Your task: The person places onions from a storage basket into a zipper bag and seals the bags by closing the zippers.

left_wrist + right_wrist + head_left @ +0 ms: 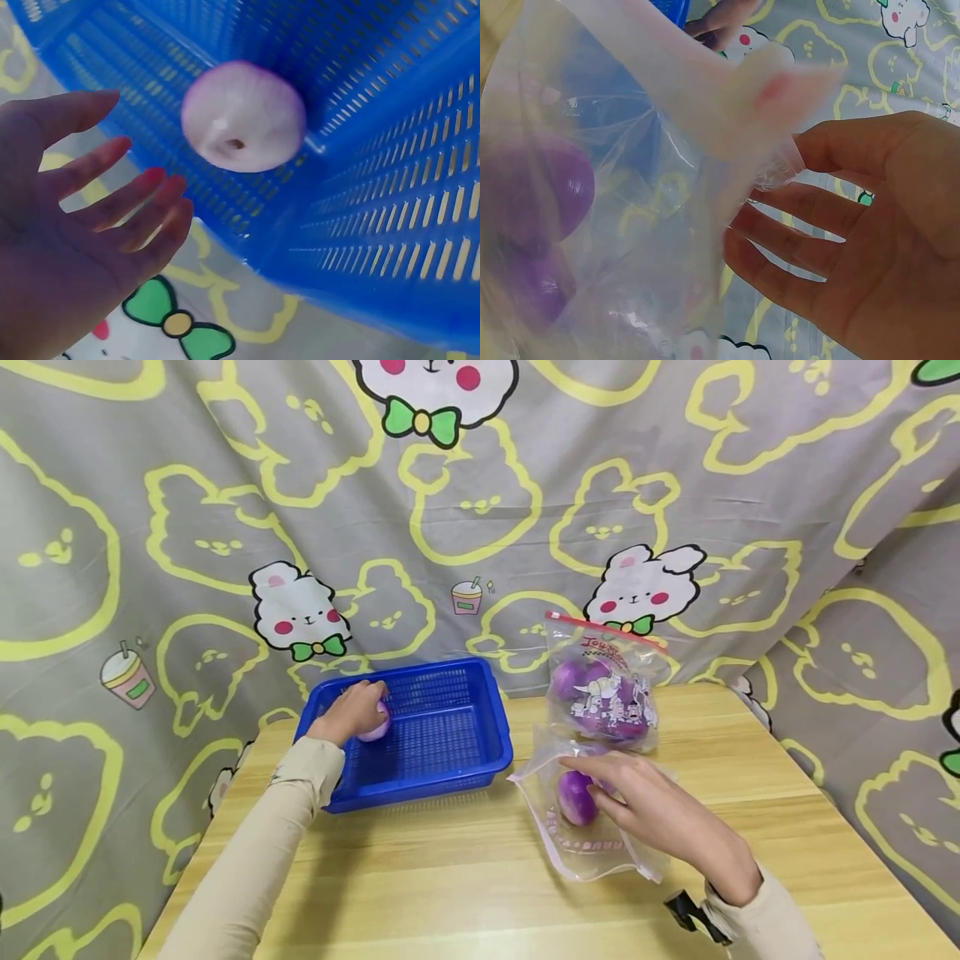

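In the blue plastic basket (408, 785), a round purple-and-white onion (244, 120) lies in a corner. My left hand (352, 710) is over that corner; in the left wrist view its fingers are spread, with a gap between them and the onion. My right hand (652, 802) pinches the edge of a clear zip bag (592, 860) between thumb and fingers. Through the bag's film a purple onion (576, 797) shows, and the right wrist view shows two purple shapes, blurred by the plastic. Part of the bag is hidden behind my right hand.
Behind the clear bag stands a printed zip bag (611, 702) with a red slider strip and several purple onions in it. The wooden table (450, 893) ends at a grey cartoon-patterned curtain (480, 527). A black strap (693, 914) sits at my right cuff.
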`<action>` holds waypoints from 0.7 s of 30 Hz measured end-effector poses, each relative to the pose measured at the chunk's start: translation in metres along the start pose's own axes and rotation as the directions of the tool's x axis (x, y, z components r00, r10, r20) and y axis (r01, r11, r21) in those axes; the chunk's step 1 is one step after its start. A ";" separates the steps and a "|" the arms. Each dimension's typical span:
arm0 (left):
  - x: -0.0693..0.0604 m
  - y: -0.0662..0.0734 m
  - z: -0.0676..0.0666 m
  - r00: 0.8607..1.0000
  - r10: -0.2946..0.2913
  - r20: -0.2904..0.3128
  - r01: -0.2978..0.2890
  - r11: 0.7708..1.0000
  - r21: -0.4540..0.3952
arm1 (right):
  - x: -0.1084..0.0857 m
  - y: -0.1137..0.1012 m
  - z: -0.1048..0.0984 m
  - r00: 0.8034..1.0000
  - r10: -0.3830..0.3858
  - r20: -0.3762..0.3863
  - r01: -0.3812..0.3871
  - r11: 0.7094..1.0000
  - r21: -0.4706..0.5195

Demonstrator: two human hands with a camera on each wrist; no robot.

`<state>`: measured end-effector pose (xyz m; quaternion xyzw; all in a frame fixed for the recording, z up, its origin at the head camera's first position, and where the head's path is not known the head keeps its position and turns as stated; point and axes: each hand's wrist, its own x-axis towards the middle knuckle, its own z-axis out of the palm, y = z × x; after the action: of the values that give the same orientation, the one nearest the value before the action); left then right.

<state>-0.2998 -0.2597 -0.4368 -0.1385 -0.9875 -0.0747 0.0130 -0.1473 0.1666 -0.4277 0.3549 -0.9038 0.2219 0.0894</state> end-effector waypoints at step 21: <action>0.006 -0.007 0.013 0.912 -0.276 0.303 0.273 0.961 0.053 | 0.002 0.002 0.007 1.000 0.026 0.017 -0.027 0.999 0.024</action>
<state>-0.3079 -0.2631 -0.4505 -0.0085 -0.9874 -0.0484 -0.1507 -0.1501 0.1631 -0.4332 0.3458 -0.9064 0.2308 0.0747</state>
